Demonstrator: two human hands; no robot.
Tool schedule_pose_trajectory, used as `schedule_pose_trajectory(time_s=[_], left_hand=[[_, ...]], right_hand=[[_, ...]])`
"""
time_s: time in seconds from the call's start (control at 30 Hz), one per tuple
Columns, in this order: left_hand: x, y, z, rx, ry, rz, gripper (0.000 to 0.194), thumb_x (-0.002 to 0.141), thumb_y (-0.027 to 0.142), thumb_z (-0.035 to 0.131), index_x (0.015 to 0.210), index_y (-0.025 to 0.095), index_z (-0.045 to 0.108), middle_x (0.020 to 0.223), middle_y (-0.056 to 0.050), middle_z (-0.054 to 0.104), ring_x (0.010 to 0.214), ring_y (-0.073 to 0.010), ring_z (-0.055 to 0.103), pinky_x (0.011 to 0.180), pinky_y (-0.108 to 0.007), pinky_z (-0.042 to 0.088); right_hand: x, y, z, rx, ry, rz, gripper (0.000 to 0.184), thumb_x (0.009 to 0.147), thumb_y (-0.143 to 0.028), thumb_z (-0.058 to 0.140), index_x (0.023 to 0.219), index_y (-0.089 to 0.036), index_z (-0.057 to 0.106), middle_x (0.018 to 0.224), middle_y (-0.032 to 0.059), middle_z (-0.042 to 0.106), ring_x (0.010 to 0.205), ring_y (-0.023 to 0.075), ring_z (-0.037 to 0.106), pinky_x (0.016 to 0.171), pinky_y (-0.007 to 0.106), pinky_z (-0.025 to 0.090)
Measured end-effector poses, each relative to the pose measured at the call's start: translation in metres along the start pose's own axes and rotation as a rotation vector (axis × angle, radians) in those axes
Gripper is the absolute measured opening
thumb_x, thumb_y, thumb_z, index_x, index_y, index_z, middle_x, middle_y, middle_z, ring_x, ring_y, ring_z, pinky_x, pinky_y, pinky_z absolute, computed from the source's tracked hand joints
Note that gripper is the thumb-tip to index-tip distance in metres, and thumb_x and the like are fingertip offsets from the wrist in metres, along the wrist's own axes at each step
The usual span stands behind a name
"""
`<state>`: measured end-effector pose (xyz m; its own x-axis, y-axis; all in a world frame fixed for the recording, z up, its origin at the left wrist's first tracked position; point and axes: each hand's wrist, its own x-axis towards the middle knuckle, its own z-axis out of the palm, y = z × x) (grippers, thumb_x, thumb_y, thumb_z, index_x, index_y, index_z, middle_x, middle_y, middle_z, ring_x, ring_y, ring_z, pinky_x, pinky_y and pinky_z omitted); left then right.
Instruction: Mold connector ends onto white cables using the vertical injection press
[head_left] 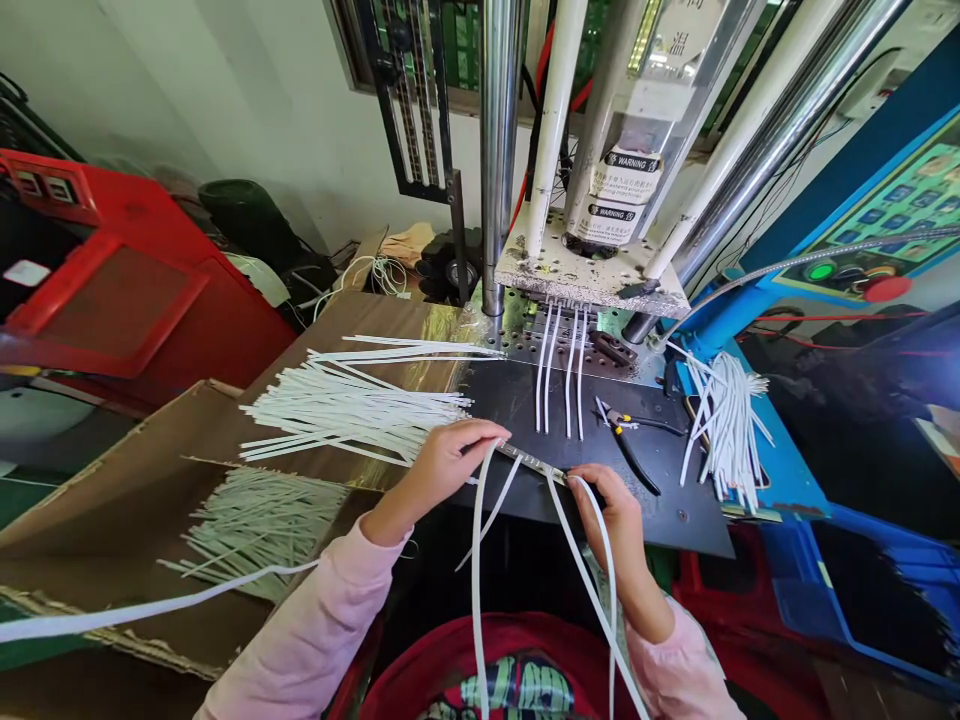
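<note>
My left hand (pixel 459 455) pinches one end of a narrow metal bar with slots (pixel 531 464), level with the front of the black work plate (pixel 495 395). At its other end, my right hand (pixel 613 510) grips the bar between thumb and fingers. Several white cables (pixel 478 580) hang from the bar towards my lap. Beyond my hands, several more white cables (pixel 545 370) stick out of the tooling under the press head (pixel 592 275). Yellow-and-black cutting pliers (pixel 634 440) lie on the plate to the right.
A pile of white cables (pixel 360 405) lies on the wooden table at left. Below it, an open cardboard box (pixel 112 500) holds more. Another bundle (pixel 731 430) rests on the blue surface at right. Steel columns (pixel 501 150) flank the press; a control panel (pixel 885 220) is at right.
</note>
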<state>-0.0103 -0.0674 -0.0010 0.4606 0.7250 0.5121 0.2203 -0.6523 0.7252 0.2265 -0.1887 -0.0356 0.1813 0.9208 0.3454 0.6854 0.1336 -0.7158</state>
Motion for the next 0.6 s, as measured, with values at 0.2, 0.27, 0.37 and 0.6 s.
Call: schedule_pose_trajectory(time_s=[0.2, 0.27, 0.37, 0.6], left_hand=[[-0.007, -0.024, 0.017, 0.034, -0.105, -0.037, 0.016, 0.094, 0.019, 0.061, 0.094, 0.021, 0.076, 0.093, -0.004, 0.078, 0.087, -0.0173, 0.072, 0.083, -0.029, 0.055], [-0.005, -0.027, 0.017, 0.033, -0.113, -0.056, 0.016, 0.094, 0.019, 0.060, 0.094, 0.021, 0.076, 0.092, -0.004, 0.078, 0.086, -0.0173, 0.072, 0.082, -0.029, 0.054], [-0.003, -0.029, 0.017, 0.034, -0.131, -0.062, 0.015, 0.094, 0.018, 0.061, 0.094, 0.022, 0.075, 0.092, -0.003, 0.078, 0.085, -0.0168, 0.072, 0.082, -0.029, 0.053], [-0.002, -0.016, 0.015, 0.170, -0.244, 0.059, 0.014, 0.097, 0.018, 0.057, 0.097, 0.019, 0.071, 0.097, -0.005, 0.076, 0.092, -0.0190, 0.070, 0.088, -0.034, 0.049]], right_hand=[[0.004, -0.005, 0.015, -0.103, 0.003, -0.034, 0.012, 0.099, -0.025, 0.052, 0.096, -0.021, 0.064, 0.091, 0.0038, 0.067, 0.084, 0.0190, 0.065, 0.077, 0.031, 0.050], [0.004, -0.007, 0.017, -0.118, -0.002, -0.039, 0.012, 0.100, -0.024, 0.051, 0.096, -0.021, 0.062, 0.092, 0.0038, 0.066, 0.083, 0.0187, 0.064, 0.077, 0.031, 0.049], [0.003, -0.006, 0.017, -0.069, -0.016, -0.046, 0.012, 0.100, -0.023, 0.051, 0.096, -0.021, 0.062, 0.092, 0.0036, 0.065, 0.085, 0.0181, 0.063, 0.079, 0.031, 0.049], [0.002, -0.002, 0.005, 0.117, -0.006, 0.060, 0.013, 0.099, -0.028, 0.055, 0.093, -0.023, 0.065, 0.091, 0.0018, 0.066, 0.086, 0.0159, 0.063, 0.080, 0.027, 0.048]])
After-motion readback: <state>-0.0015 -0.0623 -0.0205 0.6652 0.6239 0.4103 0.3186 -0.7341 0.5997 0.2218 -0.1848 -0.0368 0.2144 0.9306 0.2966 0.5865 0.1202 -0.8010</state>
